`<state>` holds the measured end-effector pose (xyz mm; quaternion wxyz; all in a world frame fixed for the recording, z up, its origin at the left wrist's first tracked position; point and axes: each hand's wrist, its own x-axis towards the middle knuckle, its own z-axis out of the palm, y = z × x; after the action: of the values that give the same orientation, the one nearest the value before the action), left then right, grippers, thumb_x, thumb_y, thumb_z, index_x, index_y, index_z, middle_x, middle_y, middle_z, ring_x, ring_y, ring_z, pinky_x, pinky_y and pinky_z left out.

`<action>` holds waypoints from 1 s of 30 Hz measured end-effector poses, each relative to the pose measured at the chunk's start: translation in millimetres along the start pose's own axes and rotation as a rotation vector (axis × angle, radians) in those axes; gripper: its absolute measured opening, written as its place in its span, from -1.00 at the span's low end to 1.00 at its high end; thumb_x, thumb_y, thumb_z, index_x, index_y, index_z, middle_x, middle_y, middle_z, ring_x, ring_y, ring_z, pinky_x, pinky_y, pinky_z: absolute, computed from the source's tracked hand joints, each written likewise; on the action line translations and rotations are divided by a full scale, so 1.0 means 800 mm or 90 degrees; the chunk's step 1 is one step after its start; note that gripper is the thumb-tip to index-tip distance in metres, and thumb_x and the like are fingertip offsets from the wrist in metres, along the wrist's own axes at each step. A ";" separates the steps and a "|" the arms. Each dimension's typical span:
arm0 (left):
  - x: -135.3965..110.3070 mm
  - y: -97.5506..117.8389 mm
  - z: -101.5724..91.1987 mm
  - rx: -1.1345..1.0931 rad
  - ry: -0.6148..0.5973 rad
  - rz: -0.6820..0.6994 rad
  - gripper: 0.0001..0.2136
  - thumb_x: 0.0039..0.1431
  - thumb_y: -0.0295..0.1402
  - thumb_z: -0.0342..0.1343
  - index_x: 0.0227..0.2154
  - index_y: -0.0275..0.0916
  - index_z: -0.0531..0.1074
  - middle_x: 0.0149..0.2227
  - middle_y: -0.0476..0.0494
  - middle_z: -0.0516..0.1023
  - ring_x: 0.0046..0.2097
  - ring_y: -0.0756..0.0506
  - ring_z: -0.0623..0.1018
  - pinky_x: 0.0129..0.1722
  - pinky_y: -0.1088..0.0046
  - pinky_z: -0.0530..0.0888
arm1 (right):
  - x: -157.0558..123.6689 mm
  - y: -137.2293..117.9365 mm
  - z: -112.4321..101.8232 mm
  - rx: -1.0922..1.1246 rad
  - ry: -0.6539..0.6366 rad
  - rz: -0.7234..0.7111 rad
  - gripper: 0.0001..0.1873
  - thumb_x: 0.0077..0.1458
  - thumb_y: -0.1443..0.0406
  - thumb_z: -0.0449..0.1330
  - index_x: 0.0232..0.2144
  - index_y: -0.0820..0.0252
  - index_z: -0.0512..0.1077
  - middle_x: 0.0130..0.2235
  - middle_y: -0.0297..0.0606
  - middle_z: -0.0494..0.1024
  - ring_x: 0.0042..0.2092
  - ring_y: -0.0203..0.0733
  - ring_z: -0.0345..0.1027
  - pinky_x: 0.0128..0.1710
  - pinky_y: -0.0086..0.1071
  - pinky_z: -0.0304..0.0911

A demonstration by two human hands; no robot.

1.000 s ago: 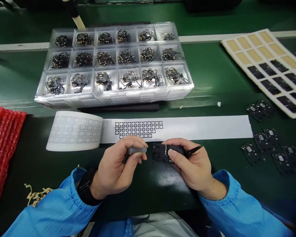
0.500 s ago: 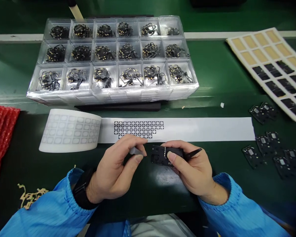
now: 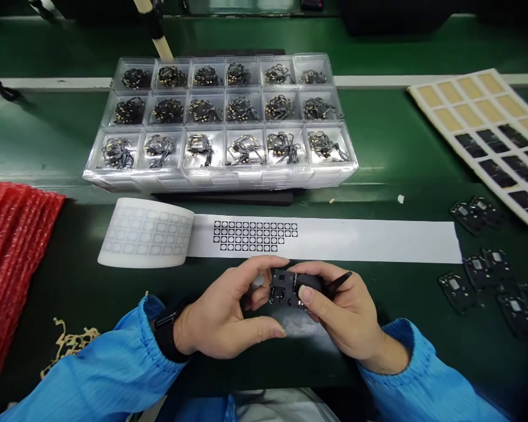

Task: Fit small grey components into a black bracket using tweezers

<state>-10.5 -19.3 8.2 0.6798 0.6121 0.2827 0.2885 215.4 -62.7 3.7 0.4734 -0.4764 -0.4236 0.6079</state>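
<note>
My right hand (image 3: 347, 310) grips a small black rectangular electronic part (image 3: 286, 287), its thumb pressed on top. A black pointed tool (image 3: 338, 283), its kind unclear, sticks out to the right from the same hand. My left hand (image 3: 233, 313) is at the part's left end, with thumb and index finger spread wide; the index fingertip is close to the part's upper left edge, and I cannot tell if it touches. Something grey (image 3: 257, 282) shows at its curled fingers, possibly a finger cover. Beyond the hands lies a white label strip (image 3: 369, 239) with black-framed stickers, unrolled from a roll (image 3: 147, 234).
A clear compartment tray (image 3: 222, 179) of coiled black cables stands at the back. Right are several black parts (image 3: 455, 290) and a foam tray (image 3: 457, 132) partly filled with black pieces. Red bubble-wrap bags (image 3: 17, 264) and tan scraps (image 3: 73, 346) lie left.
My left hand has moved right to the part, and its thumb and index finger have spread apart. My right hand keeps its grip. The camera view has shifted slightly.
</note>
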 end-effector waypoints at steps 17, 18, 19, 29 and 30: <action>-0.004 -0.016 0.009 0.376 0.212 0.192 -0.56 0.18 -0.36 0.41 0.07 -0.13 0.41 -0.44 0.16 0.32 -0.50 0.09 0.33 -0.45 0.54 0.33 | 0.010 -0.005 0.002 -0.079 0.068 0.020 -0.76 0.28 0.18 0.35 -0.07 0.15 0.58 -0.35 -0.28 0.62 -0.42 -0.26 0.44 -0.42 -0.38 0.41; -0.005 -0.017 0.011 0.366 0.218 0.193 -0.56 0.17 -0.37 0.43 0.06 -0.13 0.41 -0.43 0.16 0.34 -0.49 0.09 0.33 -0.44 0.54 0.33 | 0.011 -0.007 0.002 -0.072 0.050 0.028 -0.79 0.30 0.18 0.33 -0.09 0.17 0.59 -0.41 -0.32 0.58 -0.48 -0.29 0.39 -0.46 -0.39 0.37; -0.005 -0.017 0.011 0.348 0.218 0.188 -0.55 0.16 -0.35 0.45 0.05 -0.12 0.41 -0.42 0.15 0.34 -0.48 0.09 0.34 -0.44 0.54 0.33 | 0.013 -0.009 0.002 -0.071 0.035 0.034 -0.80 0.31 0.19 0.31 -0.12 0.18 0.60 -0.45 -0.34 0.56 -0.52 -0.31 0.35 -0.48 -0.39 0.34; 0.012 0.017 -0.002 0.057 0.017 -0.230 -0.73 0.40 -0.13 0.21 -0.26 -0.24 0.42 -0.54 0.14 0.25 -0.54 0.09 0.17 -0.55 0.55 0.14 | 0.017 -0.022 -0.004 -0.261 -0.089 -0.093 -0.82 0.27 0.36 0.24 -0.18 0.14 0.66 -0.34 -0.32 0.69 -0.36 -0.23 0.50 -0.31 -0.35 0.39; 0.013 0.019 -0.002 0.080 0.011 -0.253 -0.72 0.40 -0.14 0.20 -0.34 -0.23 0.38 -0.57 0.16 0.22 -0.56 0.10 0.14 -0.57 0.55 0.10 | 0.016 -0.020 -0.004 -0.275 -0.088 -0.099 -0.85 0.27 0.34 0.26 -0.18 0.15 0.65 -0.35 -0.32 0.67 -0.37 -0.23 0.47 -0.32 -0.34 0.38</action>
<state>-5.1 -9.5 22.6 0.6811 0.5831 0.4213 0.1361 220.4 -46.9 16.2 0.3760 -0.4900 -0.6101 0.4963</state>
